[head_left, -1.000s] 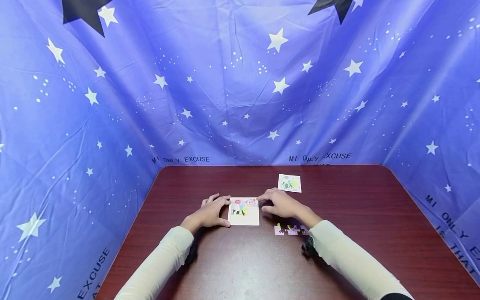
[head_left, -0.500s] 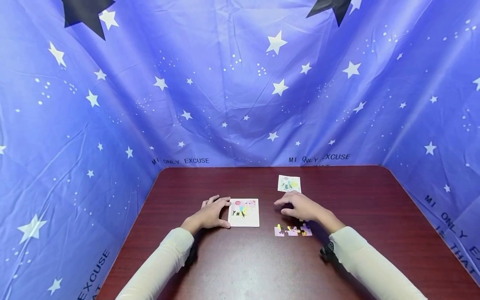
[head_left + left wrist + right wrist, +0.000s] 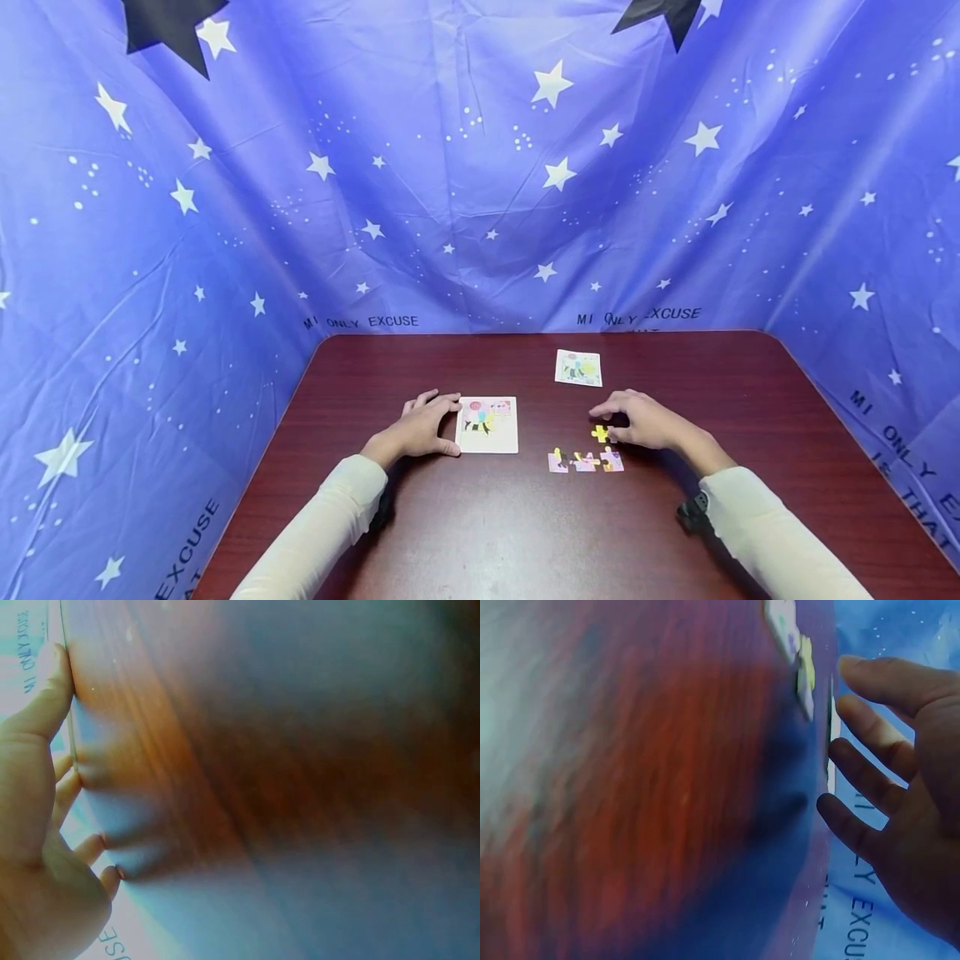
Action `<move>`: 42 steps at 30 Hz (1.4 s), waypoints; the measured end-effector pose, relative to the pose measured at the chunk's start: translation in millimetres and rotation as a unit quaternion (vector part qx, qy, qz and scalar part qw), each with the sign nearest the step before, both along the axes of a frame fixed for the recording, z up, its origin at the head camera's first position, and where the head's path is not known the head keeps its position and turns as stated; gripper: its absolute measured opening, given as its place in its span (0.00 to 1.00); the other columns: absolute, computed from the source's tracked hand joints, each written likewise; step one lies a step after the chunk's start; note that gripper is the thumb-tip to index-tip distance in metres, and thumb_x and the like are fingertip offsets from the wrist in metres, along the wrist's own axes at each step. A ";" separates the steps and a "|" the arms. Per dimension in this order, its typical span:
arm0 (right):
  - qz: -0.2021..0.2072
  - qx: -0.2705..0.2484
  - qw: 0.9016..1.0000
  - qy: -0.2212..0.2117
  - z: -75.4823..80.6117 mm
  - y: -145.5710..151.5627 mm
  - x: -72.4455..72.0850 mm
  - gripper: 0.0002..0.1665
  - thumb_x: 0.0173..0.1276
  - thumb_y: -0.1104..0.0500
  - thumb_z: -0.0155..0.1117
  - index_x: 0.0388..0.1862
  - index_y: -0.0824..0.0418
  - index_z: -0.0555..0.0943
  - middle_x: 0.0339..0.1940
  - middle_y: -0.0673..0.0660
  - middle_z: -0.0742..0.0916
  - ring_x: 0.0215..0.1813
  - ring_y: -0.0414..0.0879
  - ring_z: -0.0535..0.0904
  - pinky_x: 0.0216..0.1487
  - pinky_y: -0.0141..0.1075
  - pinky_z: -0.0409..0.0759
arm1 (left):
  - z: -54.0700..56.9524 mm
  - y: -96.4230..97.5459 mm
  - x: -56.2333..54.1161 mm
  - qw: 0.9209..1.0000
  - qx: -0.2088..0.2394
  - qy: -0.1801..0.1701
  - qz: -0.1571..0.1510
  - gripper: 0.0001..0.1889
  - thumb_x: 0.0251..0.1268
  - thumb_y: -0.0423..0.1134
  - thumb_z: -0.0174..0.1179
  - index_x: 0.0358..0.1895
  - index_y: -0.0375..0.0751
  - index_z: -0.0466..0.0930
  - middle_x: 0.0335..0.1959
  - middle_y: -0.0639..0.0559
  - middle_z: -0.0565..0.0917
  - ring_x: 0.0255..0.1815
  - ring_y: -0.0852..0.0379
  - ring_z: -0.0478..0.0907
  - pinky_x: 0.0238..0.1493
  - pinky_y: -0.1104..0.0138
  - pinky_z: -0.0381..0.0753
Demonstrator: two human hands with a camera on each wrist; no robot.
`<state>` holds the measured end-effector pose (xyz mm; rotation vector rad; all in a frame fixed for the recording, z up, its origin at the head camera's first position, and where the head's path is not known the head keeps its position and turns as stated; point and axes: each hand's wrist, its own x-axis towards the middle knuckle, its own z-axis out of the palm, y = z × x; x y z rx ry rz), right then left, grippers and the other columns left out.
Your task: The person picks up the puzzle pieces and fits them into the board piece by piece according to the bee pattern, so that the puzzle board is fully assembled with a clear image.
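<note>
A square white puzzle board, partly filled with a colourful picture in its upper part, lies flat in mid-table. At its left edge my left hand rests on the table, fingers spread, thumb and index finger touching the board. My right hand hovers over the table to the right, its fingers loosely bent with nothing between them. Just under its fingers lies a yellow puzzle piece. Below that is a row of purple-and-yellow puzzle pieces: one at left, one in the middle, one at right.
A square picture card showing a similar design lies farther back, right of centre. The dark red table is walled on three sides by blue cloth with stars.
My right hand has moved rightward from the board's upper right corner to above the loose pieces, uncovering the yellow one. The left hand has stayed at the board's left edge.
</note>
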<state>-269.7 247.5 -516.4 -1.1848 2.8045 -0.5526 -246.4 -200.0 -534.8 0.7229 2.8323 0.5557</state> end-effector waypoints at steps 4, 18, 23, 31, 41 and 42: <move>0.006 0.007 1.000 0.008 -3.5 5.8 2.0 0.24 0.59 0.60 0.74 0.56 0.57 0.86 0.42 0.47 0.86 0.48 0.45 0.79 0.53 0.49 0.77 | 1.7 0.1 0.1 1.000 0.001 0.000 -0.003 0.45 0.50 0.61 0.75 0.71 0.47 0.71 0.80 0.48 0.65 0.80 0.32 0.54 0.70 0.36 0.55; 0.029 0.001 0.999 0.022 -9.6 5.8 2.3 0.21 0.59 0.60 0.74 0.53 0.55 0.88 0.37 0.43 0.84 0.44 0.43 0.76 0.48 0.42 0.75 | 0.5 -0.7 0.7 1.000 0.004 -0.001 -0.004 0.45 0.50 0.62 0.74 0.71 0.47 0.71 0.80 0.48 0.65 0.80 0.32 0.54 0.70 0.36 0.56; 0.023 0.003 1.000 0.017 -9.5 5.8 1.5 0.20 0.59 0.59 0.74 0.52 0.53 0.88 0.36 0.42 0.83 0.44 0.42 0.75 0.46 0.41 0.73 | -0.7 -1.1 0.6 1.000 0.002 -0.002 -0.002 0.45 0.49 0.62 0.75 0.71 0.47 0.71 0.80 0.49 0.65 0.80 0.33 0.54 0.71 0.36 0.55; 0.016 0.002 0.999 0.029 -11.9 4.0 -0.2 0.19 0.57 0.59 0.74 0.50 0.51 0.89 0.36 0.42 0.84 0.43 0.42 0.75 0.43 0.40 0.72 | 1.0 -1.3 -0.6 1.000 -0.002 -0.002 0.002 0.45 0.49 0.62 0.75 0.70 0.48 0.72 0.80 0.50 0.66 0.81 0.34 0.54 0.71 0.37 0.55; 0.021 -0.024 0.998 0.055 -9.9 -6.3 -3.8 0.19 0.57 0.59 0.73 0.49 0.52 0.89 0.36 0.42 0.86 0.43 0.41 0.76 0.45 0.40 0.75 | -0.2 -1.7 -0.2 1.000 -0.002 -0.004 0.004 0.44 0.50 0.61 0.75 0.71 0.49 0.71 0.80 0.51 0.65 0.81 0.34 0.53 0.72 0.37 0.54; 0.020 -0.026 0.998 0.054 -9.2 -8.2 -4.5 0.19 0.57 0.59 0.73 0.50 0.52 0.89 0.36 0.42 0.86 0.43 0.41 0.76 0.46 0.40 0.75 | -0.5 -1.8 -0.2 1.000 -0.002 -0.004 0.004 0.44 0.50 0.61 0.75 0.71 0.49 0.71 0.80 0.50 0.65 0.81 0.34 0.53 0.72 0.37 0.54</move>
